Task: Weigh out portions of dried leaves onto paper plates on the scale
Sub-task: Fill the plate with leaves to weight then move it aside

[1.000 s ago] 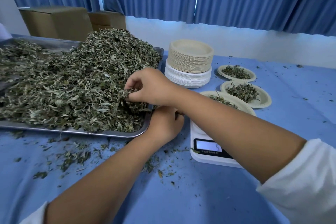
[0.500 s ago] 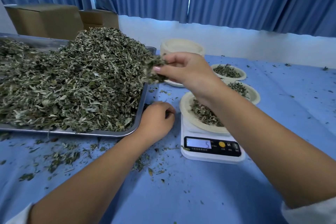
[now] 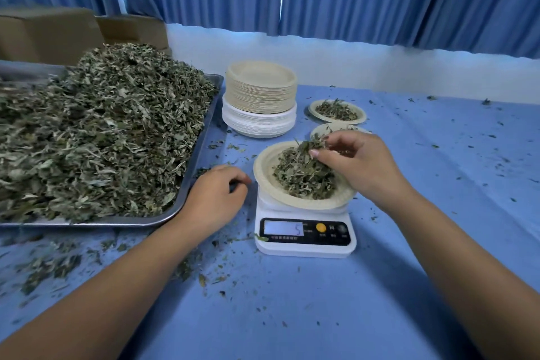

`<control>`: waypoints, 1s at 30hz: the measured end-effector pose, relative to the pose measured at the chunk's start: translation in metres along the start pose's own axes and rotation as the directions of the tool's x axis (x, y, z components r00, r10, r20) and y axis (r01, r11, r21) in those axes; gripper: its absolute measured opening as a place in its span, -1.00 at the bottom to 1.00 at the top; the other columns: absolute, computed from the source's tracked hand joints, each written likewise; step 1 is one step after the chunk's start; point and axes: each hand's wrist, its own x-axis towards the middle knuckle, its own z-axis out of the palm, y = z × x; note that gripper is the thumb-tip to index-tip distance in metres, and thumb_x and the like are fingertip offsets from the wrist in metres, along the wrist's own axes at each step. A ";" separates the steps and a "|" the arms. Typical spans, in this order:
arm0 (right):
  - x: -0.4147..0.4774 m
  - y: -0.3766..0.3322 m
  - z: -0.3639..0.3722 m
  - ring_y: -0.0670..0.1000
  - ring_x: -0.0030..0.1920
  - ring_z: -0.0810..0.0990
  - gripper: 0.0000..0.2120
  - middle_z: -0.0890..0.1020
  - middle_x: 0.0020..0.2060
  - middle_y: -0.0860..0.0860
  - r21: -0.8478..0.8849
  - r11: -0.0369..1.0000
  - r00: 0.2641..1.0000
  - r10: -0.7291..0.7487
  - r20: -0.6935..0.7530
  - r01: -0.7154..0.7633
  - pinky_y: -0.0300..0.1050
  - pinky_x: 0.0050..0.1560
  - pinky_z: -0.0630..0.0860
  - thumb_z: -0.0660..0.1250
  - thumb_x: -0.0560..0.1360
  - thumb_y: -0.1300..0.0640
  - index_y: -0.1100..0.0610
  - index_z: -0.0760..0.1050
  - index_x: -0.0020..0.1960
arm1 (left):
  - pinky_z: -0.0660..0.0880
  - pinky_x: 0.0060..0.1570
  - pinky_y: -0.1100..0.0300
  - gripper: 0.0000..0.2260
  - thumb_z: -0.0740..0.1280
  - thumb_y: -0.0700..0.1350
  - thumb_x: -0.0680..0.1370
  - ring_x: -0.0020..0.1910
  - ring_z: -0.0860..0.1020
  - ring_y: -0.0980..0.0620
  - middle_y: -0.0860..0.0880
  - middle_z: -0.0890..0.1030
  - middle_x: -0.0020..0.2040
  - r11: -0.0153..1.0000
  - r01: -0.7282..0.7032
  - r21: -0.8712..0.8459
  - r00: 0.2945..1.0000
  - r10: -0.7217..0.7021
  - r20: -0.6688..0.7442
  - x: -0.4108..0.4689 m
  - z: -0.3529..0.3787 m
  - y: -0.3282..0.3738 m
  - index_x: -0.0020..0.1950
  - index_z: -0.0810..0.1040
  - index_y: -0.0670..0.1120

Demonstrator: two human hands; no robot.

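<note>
Dried leaves (image 3: 304, 181): looked light, loose and brittle; probably easy to spill, so best taken in small pinches from the top.
Place: they were heaped on the paper plate (image 3: 263, 169) on the scale (image 3: 305, 247), right of the tray (image 3: 206, 131).
Right hand (image 3: 359, 166): its bent fingers pinched a tuft of leaves just over the plate.
Left hand (image 3: 214, 199): its fingers were loosely curled on the blue cloth (image 3: 292, 301) between tray and scale, with nothing seen in them.

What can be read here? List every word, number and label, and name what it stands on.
"5": on the display of the scale.
Print line under the display: too blurred to read.
Marks beside the orange button: too small to read.
</note>
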 end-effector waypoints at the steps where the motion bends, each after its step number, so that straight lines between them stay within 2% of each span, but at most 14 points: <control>1: 0.000 0.003 0.002 -0.22 -0.21 0.58 -0.87 0.65 -0.23 -0.15 -0.053 0.999 1.000 -0.003 0.007 0.004 -0.33 -0.09 0.48 0.55 0.36 0.12 0.03 0.59 -0.23 | 0.31 -0.05 0.34 -0.81 0.23 -0.18 0.58 -0.05 0.44 0.18 0.05 0.55 0.09 1.000 0.002 0.002 1.000 -0.002 0.001 0.000 0.000 0.000 0.10 0.59 -0.02; 3: 0.000 0.008 0.005 -0.10 -0.03 0.60 -0.88 0.67 -0.09 -0.04 -0.158 0.987 1.000 -0.009 0.013 0.011 -0.33 -0.01 0.45 0.54 0.36 0.11 0.11 0.62 -0.18 | 0.32 -0.06 0.32 -0.82 0.23 -0.17 0.59 -0.05 0.44 0.18 0.05 0.55 0.09 1.000 0.004 0.008 1.000 -0.004 0.005 0.001 0.001 -0.001 0.08 0.59 0.00; 6: 0.000 0.011 0.006 -0.04 0.02 0.59 -0.86 0.66 -0.05 0.01 -0.214 0.977 1.000 -0.014 0.023 0.019 -0.29 -0.01 0.44 0.54 0.36 0.12 0.13 0.64 -0.15 | 0.33 -0.10 0.31 -0.83 0.23 -0.17 0.59 -0.08 0.45 0.18 0.06 0.54 0.08 1.000 0.006 0.007 1.000 -0.006 0.003 0.001 0.002 -0.001 0.05 0.58 0.03; 9: 0.000 0.008 0.003 -0.09 -0.07 0.58 -0.87 0.65 -0.13 -0.04 -0.132 0.991 1.000 0.000 -0.012 -0.002 -0.23 0.01 0.48 0.54 0.36 0.11 0.10 0.62 -0.17 | 0.32 -0.16 0.38 -0.84 0.24 -0.17 0.58 -0.10 0.44 0.22 0.08 0.54 0.06 1.000 0.003 0.000 1.000 -0.003 0.002 0.001 0.002 -0.001 0.01 0.56 0.07; 11: -0.001 0.004 -0.001 -0.18 -0.22 0.54 -0.88 0.62 -0.25 -0.10 -0.016 0.999 0.997 0.028 -0.066 -0.029 -0.30 -0.09 0.45 0.55 0.36 0.11 0.08 0.61 -0.20 | 0.31 -0.17 0.40 -0.83 0.24 -0.17 0.58 -0.12 0.44 0.24 0.10 0.53 0.05 1.000 -0.003 -0.001 1.000 0.003 -0.003 0.001 0.002 -0.001 0.00 0.56 0.08; 13: -0.001 0.001 -0.005 -0.18 -0.31 0.50 -0.87 0.59 -0.35 -0.11 0.118 0.992 0.991 0.068 -0.118 -0.054 -0.33 -0.20 0.44 0.55 0.35 0.14 0.12 0.61 -0.23 | 0.30 -0.20 0.44 -0.83 0.24 -0.17 0.57 -0.15 0.45 0.27 0.11 0.52 0.03 1.000 -0.007 -0.004 1.000 0.007 -0.006 0.001 0.002 -0.002 -0.02 0.55 0.09; 16: -0.002 -0.001 -0.010 -0.16 -0.36 0.45 -0.85 0.52 -0.40 -0.10 0.240 0.968 0.980 0.120 -0.162 -0.079 -0.35 -0.27 0.41 0.55 0.36 0.17 0.15 0.58 -0.24 | 0.29 -0.20 0.47 -0.82 0.25 -0.18 0.57 -0.15 0.44 0.31 0.13 0.51 0.00 1.000 -0.010 -0.014 1.000 0.009 -0.008 0.000 0.002 -0.001 -0.04 0.52 0.11; 20: -0.003 -0.001 -0.012 -0.12 -0.32 0.47 -0.82 0.54 -0.32 0.01 0.267 0.959 0.976 0.141 -0.164 -0.094 -0.35 -0.27 0.43 0.53 0.37 0.18 0.26 0.60 -0.16 | 0.29 -0.20 0.49 -0.82 0.25 -0.18 0.57 -0.15 0.43 0.32 0.14 0.50 0.00 1.000 -0.008 -0.022 1.000 0.008 -0.011 0.000 0.001 -0.001 -0.05 0.52 0.12; 25: -0.004 -0.003 -0.012 -0.12 -0.35 0.41 -0.85 0.48 -0.39 -0.05 0.258 0.961 0.978 0.142 -0.153 -0.099 -0.35 -0.31 0.37 0.53 0.38 0.16 0.13 0.57 -0.27 | 0.28 -0.20 0.52 -0.81 0.26 -0.19 0.56 -0.15 0.43 0.35 0.16 0.48 -0.03 0.999 -0.002 -0.037 1.000 0.001 -0.026 0.000 0.002 -0.002 -0.04 0.55 0.11; 30: -0.005 -0.004 -0.013 -0.14 -0.38 0.40 -0.84 0.47 -0.43 -0.11 0.245 0.965 0.979 0.138 -0.151 -0.098 -0.36 -0.31 0.37 0.53 0.38 0.12 0.10 0.57 -0.28 | 0.28 -0.20 0.52 -0.81 0.26 -0.19 0.56 -0.14 0.44 0.33 0.18 0.47 -0.05 0.999 0.001 -0.053 1.000 -0.003 -0.026 0.001 0.003 -0.002 -0.05 0.55 0.12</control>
